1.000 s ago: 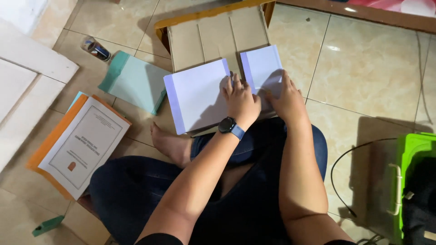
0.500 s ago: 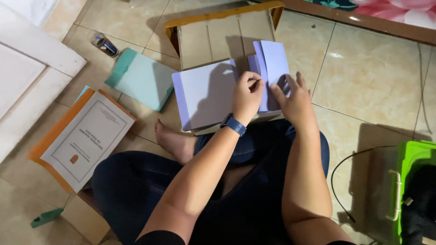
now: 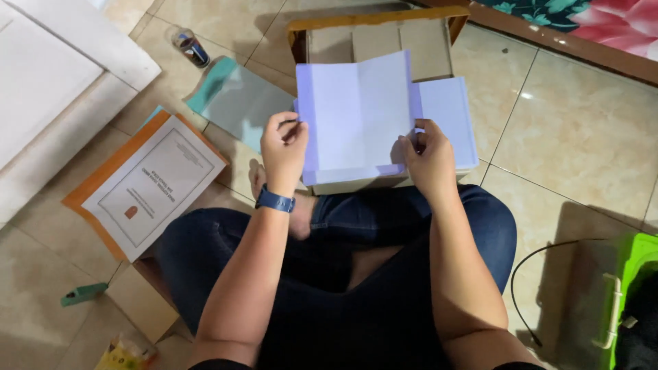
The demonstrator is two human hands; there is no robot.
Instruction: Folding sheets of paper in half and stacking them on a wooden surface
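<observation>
I sit cross-legged on a tiled floor. A folded white paper sheet [image 3: 356,116] with a crease down its middle is lifted upright in front of me. My left hand [image 3: 284,147], with a blue watch on its wrist, pinches the sheet's left edge. My right hand [image 3: 428,157] pinches its right edge. Behind the sheet lies a stack of white paper [image 3: 449,116] on a low box, partly hidden by the raised sheet.
An open cardboard box [image 3: 377,34] stands just beyond the paper. A teal sheet [image 3: 236,99] and a small bottle [image 3: 190,48] lie to the left. A printed document on an orange folder [image 3: 147,185] rests by my left knee. A green case [image 3: 634,301] and black cable [image 3: 548,267] are right.
The sheet lay flat under both hands a second ago. It has since been folded over and lifted upright, with each hand now gripping one side edge.
</observation>
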